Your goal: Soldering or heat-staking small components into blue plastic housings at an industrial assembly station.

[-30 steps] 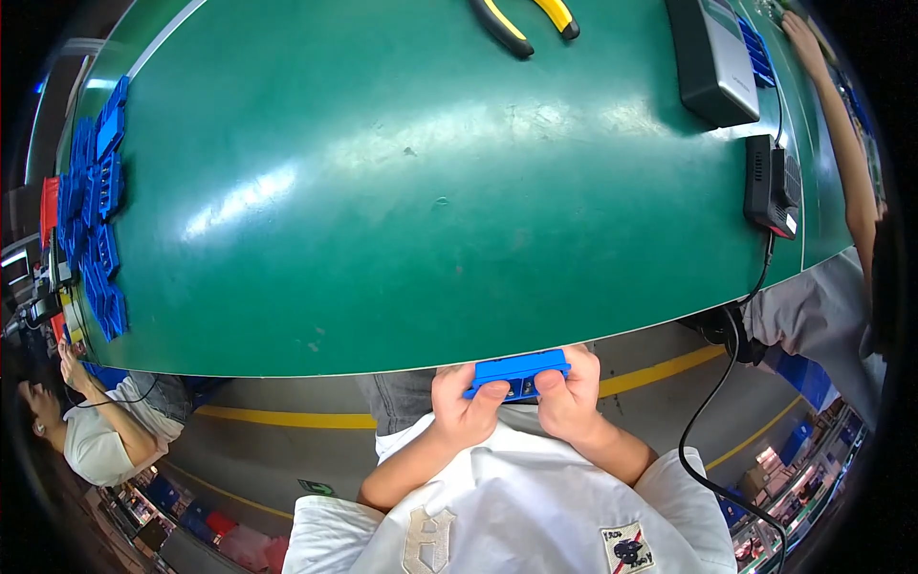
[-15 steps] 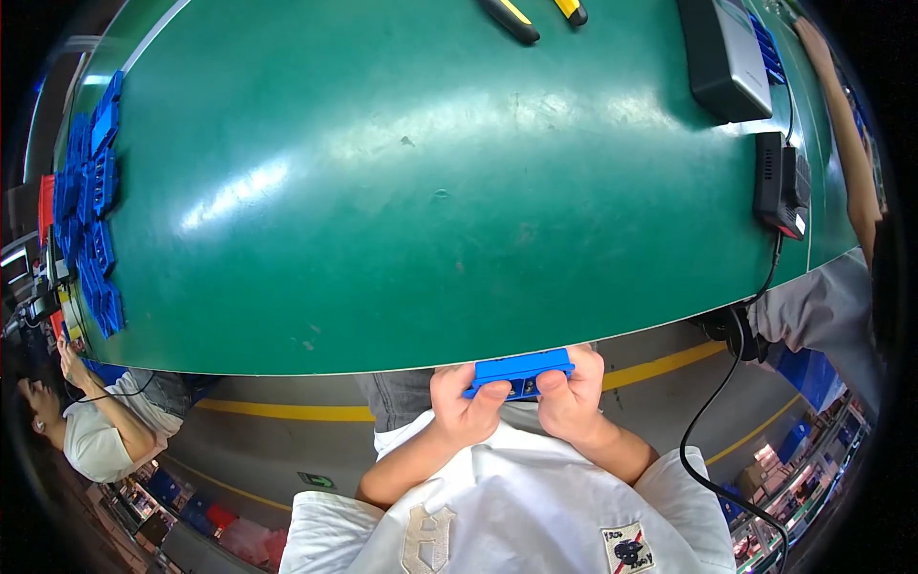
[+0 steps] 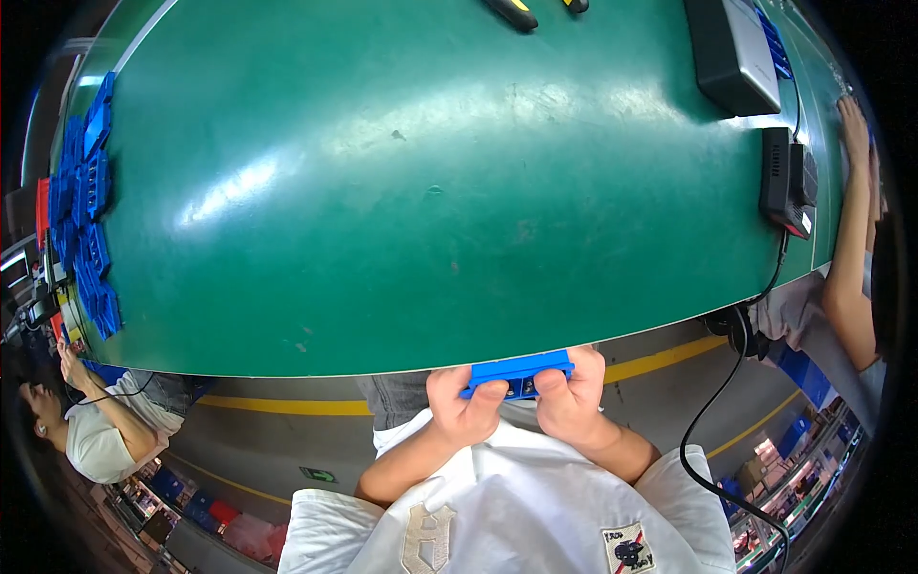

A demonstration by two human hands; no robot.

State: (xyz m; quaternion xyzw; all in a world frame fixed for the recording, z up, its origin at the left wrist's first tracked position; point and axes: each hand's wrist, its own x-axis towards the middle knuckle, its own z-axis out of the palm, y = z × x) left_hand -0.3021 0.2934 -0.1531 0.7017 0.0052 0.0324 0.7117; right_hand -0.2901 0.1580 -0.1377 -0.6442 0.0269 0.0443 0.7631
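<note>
Between both hands, just off the table's near edge, I hold a blue plastic housing with small fittings showing on its near side. My left hand grips its left end, thumb pressed on the near face. Around the right end my right hand is closed in the same way, its thumb also on the near face. The undersides of the fingers and the far side of the housing are hidden.
Several blue plastic parts lie piled along the green table's left side. Yellow-and-black pliers handles show at the top. A black-and-grey box and a black charger with a cable stand right. People sit at both sides.
The co-worker's arm at the right has shifted nearer along the table edge. My view has tilted slightly; my hands still hold the blue housing in nearly the same place.
</note>
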